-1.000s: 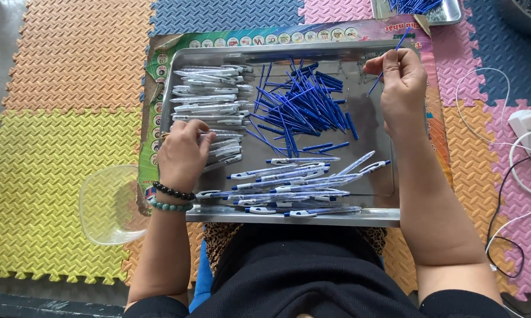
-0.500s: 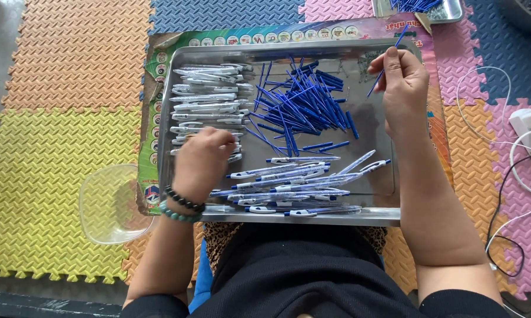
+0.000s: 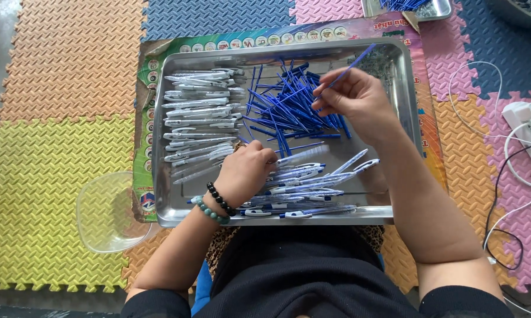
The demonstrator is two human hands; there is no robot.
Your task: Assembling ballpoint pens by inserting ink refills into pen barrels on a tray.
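At the far left a clear plastic bowl (image 3: 109, 212) sits on the foam floor mat (image 3: 53, 176), just beside the steel tray (image 3: 159, 147). Your left hand (image 3: 245, 174) has slid from the white pen barrels (image 3: 198, 118) at the tray's left side toward the finished pens (image 3: 309, 188) near its front edge; it is curled shut around a white barrel (image 3: 304, 156) whose end pokes out to the right. Your right hand (image 3: 357, 100) has come down from the tray's far right corner to the heap of blue refills (image 3: 289, 109) in the middle, pinching one thin blue refill (image 3: 351, 66) that slants up and away. Barrel and refill now look close enough to join. A white power strip (image 3: 527, 126) lies at far right.
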